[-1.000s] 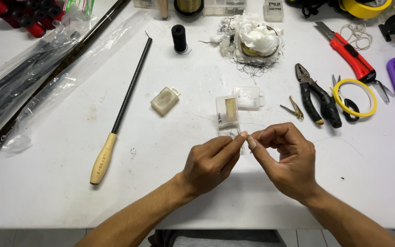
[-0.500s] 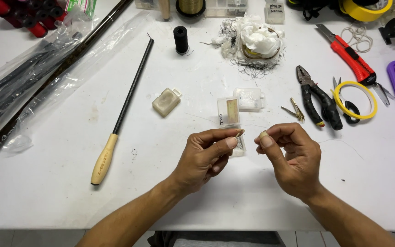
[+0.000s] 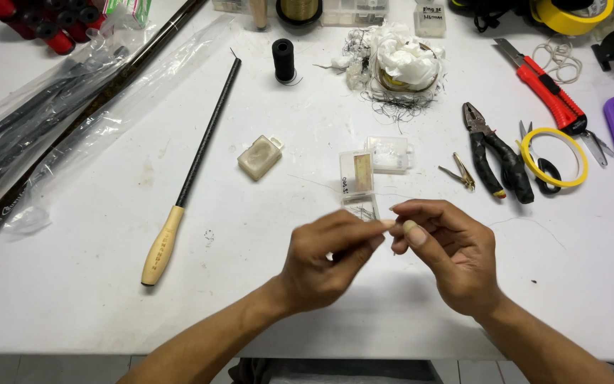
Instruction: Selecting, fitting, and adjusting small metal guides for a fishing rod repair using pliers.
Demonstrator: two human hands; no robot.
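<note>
White tabletop carries everything, and over its near middle both hands meet fingertip to fingertip. The left hand and the right hand each pinch something very small between thumb and forefinger; it looks like a fine thread or a tiny hook, but it is too small to tell. A thin pale line trails off toward three o'clock from the right hand.

Just beyond the fingertips, at twelve o'clock, sits a small clear box, with a second clear case beside it. Black pliers lie at two o'clock, a wooden-handled rod at ten o'clock.

The piece could easily slip from so light a pinch and vanish against the pale surface. A hard tug might also drag the line across the open box and scatter its contents.
</note>
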